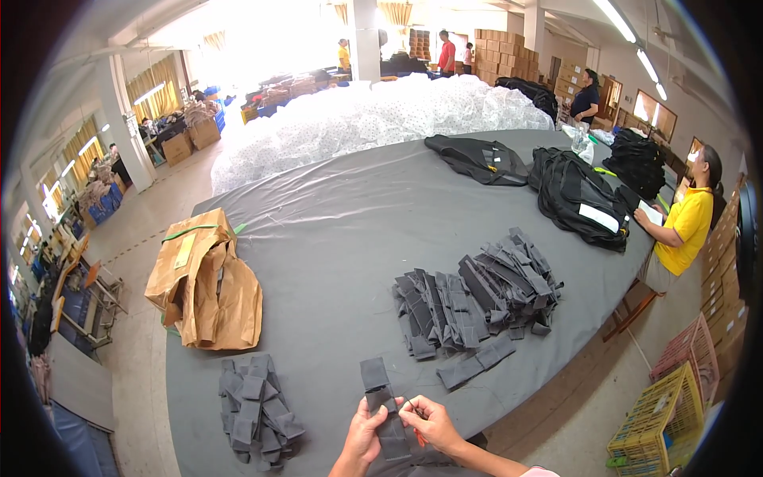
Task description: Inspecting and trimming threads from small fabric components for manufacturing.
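At the near edge of the table, my left hand (365,429) is closed around a dark grey fabric strip (373,372) with folded, stitched sections. Close beside it, my right hand (431,423) pinches what look like small scissors (419,436); an orange-red part shows below the fingers, and the rest is mostly hidden. The right fingertips are at the strip's right edge. A loose pile of similar strips (253,409) lies to the left of my hands. Ahead and to the right is a larger heap of grey strips (469,294), with loose threads around it.
A crumpled brown paper bag (214,294) stands on the left of the grey-covered table (334,238). Black bags (572,191) lie at the far right, near a person in yellow (685,226). White plastic wrapping (381,119) is heaped beyond. Yellow crates (656,417) sit on the floor at right.
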{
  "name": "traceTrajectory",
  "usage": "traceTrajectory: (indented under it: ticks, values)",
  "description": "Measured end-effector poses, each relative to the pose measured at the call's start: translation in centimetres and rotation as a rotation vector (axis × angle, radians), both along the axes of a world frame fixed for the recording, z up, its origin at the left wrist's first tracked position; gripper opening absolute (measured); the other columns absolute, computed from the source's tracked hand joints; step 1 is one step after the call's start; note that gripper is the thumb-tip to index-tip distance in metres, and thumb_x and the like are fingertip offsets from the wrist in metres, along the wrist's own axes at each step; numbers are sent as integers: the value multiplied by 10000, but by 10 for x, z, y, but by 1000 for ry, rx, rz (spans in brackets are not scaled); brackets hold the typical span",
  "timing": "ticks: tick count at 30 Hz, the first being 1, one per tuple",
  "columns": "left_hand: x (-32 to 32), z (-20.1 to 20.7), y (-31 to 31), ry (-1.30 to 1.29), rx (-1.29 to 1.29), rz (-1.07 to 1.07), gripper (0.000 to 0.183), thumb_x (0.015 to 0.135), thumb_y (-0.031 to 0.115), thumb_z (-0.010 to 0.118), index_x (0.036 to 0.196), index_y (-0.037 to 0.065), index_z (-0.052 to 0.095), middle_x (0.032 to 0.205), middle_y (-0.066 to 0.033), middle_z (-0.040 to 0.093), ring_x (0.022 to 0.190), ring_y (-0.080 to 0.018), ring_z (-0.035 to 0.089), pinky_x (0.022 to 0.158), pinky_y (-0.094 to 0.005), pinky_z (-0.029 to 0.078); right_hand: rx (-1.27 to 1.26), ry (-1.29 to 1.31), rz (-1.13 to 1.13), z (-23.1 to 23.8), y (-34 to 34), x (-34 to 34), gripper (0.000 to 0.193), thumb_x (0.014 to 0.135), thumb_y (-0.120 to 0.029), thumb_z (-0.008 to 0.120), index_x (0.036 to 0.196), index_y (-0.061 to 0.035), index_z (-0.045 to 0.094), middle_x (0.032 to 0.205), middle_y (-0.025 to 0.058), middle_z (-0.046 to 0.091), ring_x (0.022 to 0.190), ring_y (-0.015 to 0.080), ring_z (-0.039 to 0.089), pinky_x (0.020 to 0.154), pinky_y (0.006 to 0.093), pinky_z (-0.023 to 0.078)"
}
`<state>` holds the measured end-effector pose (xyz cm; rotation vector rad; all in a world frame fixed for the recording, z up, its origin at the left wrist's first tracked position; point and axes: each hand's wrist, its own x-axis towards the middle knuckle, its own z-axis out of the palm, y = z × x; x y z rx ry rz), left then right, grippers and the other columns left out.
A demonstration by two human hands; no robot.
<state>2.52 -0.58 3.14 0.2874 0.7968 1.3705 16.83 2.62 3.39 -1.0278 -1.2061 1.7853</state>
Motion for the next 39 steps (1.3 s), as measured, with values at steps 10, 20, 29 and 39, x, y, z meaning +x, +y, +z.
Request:
traceTrajectory:
  ticks: [10,20,29,39]
  values:
    - [-1,-1,2,6,-19,8,322,857,97,559,1147,58,425,1098,-162,567,887,-252,595,778,-384,511,-8,13,-9,4,3,-3,110,848,-120,591,852,-26,535,673,20,550,423,28,404,333,185,322]
    - [-1,-3,1,7,-18,12,315,856,90,559,1144,62,434,1096,-153,569,927,-237,584,789,-379,508,-1,20,-13,4,4,-4,110,848,-112,586,866,-15,536,771,55,592,478,39,468,336,176,350]
    - [-2,-9,2,2,-27,15,339,851,79,563,1154,56,412,1069,-140,577,926,-239,588,777,-384,520,-23,18,-9,-2,8,-4,109,844,-95,587,875,-1,542,1041,135,589,611,54,547,351,169,386]
    - [-3,-12,1,-29,-55,3,384,855,55,551,1192,62,367,1076,-147,564,888,-270,604,742,-413,537,-33,-34,9,-8,9,-4,122,844,-107,594,878,-1,546,1022,145,591,596,56,546,345,171,379]
